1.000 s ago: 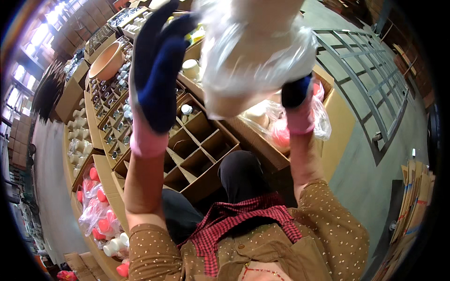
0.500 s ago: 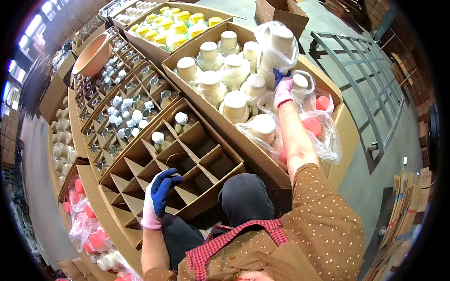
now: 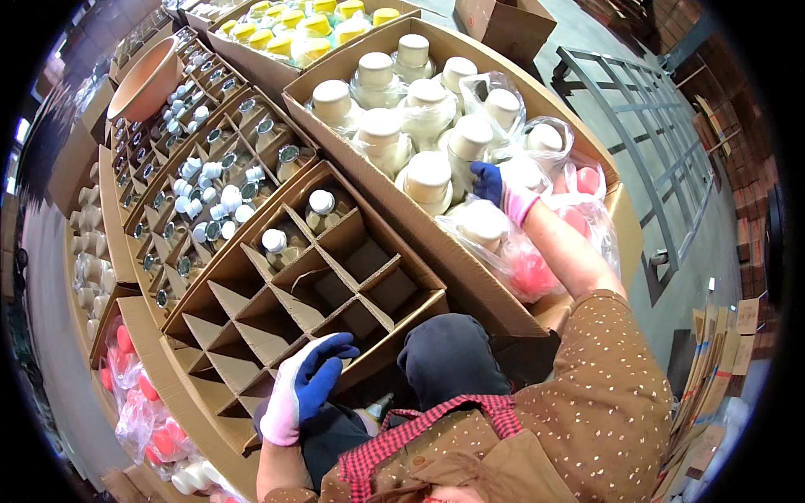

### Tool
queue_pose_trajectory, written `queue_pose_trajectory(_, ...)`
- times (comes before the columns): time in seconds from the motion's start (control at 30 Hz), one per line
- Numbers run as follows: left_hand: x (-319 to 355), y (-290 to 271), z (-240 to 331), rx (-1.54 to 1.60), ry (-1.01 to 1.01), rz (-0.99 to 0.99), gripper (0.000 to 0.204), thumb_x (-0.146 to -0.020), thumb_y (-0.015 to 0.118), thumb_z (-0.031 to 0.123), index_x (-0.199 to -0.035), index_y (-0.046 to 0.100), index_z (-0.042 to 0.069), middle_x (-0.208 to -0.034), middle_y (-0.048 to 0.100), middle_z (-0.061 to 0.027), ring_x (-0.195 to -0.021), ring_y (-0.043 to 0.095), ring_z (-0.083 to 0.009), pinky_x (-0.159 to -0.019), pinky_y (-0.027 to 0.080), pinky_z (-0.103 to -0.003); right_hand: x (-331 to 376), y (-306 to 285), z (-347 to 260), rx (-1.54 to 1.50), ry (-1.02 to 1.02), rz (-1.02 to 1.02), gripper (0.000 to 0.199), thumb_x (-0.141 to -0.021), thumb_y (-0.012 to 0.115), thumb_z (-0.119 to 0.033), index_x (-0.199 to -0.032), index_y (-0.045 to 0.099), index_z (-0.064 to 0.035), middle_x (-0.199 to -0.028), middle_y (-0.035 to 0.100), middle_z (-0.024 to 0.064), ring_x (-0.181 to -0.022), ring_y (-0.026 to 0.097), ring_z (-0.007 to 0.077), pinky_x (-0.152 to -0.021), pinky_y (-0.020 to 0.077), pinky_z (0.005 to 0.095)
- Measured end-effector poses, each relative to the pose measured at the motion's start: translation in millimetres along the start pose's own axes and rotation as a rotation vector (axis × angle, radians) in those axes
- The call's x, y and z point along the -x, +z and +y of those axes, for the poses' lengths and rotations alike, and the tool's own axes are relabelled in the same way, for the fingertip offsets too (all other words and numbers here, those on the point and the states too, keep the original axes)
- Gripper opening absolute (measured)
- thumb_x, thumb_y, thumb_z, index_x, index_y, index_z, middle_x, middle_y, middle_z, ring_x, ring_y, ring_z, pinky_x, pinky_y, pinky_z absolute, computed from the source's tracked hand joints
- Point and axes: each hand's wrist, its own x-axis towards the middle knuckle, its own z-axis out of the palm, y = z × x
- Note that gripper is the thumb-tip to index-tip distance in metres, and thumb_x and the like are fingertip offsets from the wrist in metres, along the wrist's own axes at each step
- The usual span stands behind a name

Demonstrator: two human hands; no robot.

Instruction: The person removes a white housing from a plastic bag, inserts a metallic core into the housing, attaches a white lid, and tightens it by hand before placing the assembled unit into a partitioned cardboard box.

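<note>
Right hand (image 3: 501, 186) in a blue-and-pink glove is curled around a white-capped jar in clear wrap (image 3: 521, 172) in the big cardboard box (image 3: 470, 277) — left hand (image 3: 303, 386), fingers loosely together, rests on the brown divider carton (image 3: 251, 352)'s near edge.

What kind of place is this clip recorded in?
Likely a packing floor or warehouse: open cardboard boxes of bagged white jars sit beside a divider carton on a concrete floor. The gloved right hand reaches among the jars.
</note>
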Motion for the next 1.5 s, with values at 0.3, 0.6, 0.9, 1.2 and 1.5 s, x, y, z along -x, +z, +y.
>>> queue_pose_trajectory(0.3,-6.3,2.4,-1.4,-0.014,-0.055,-0.006,0.034,-0.096,0.053,0.007,-0.128,0.056,-0.003,-0.110,0.069,-0.0101,-0.103,0.062,-0.0140,-0.089,0.047,-0.027,-34.4,-11.3,24.8,0.074,0.002,-0.334,0.035,-0.087,0.066,-0.017,-0.117,0.062,0.0002,-0.097,0.069,0.0124,-0.082,0.066,0.0267,-0.076,0.0551,0.0386)
queue_pose_trajectory(0.6,-19.0,6.7,-23.3,-0.045,0.136,0.058,0.031,-0.101,0.052,0.016,-0.126,0.058,-0.001,-0.110,0.069,-0.0100,-0.105,0.061,-0.0154,-0.095,0.045,-0.028,152.0,-18.9,-37.3,0.706,-1.516,-0.021,0.026,-0.093,0.059,-0.002,-0.118,0.064,-0.0022,-0.110,0.067,0.0085,-0.099,0.063,0.0190,-0.089,0.0501,0.0323)
queue_pose_trajectory(0.9,-15.6,87.6,22.0,1.316,0.487,-0.514,0.067,-0.099,0.041,0.059,-0.146,0.040,0.012,-0.139,0.054,-0.0117,-0.126,0.050,-0.0299,-0.115,0.030,-0.046,292.6,52.6,114.5,0.616,-1.232,-0.357,0.038,-0.097,0.052,-0.021,-0.131,0.051,-0.0049,-0.131,0.055,0.0105,-0.123,0.051,0.0239,-0.106,0.0389,0.0382)
queue_pose_trajectory(1.2,37.1,20.2,-47.7,0.914,0.584,0.036,0.042,-0.100,0.056,0.018,-0.138,0.046,0.006,-0.124,0.057,-0.0056,-0.112,0.056,-0.0155,-0.096,0.049,-0.031,325.7,144.9,32.0,0.373,-1.454,-0.474,0.040,-0.105,0.041,-0.025,-0.125,0.060,0.0032,-0.129,0.061,0.0140,-0.119,0.057,0.0216,-0.105,0.0415,0.0347)
queue_pose_trajectory(1.5,90.8,-144.0,1.1,0.153,0.891,0.702,0.043,-0.095,0.059,0.008,-0.136,0.048,0.004,-0.131,0.055,-0.0088,-0.118,0.053,-0.0185,-0.096,0.049,-0.033,384.3,238.8,66.3,0.682,-1.244,-0.790,0.046,-0.102,0.048,-0.036,-0.102,0.068,0.0054,-0.085,0.067,0.0007,-0.086,0.057,0.0073,-0.082,0.0480,0.0260)
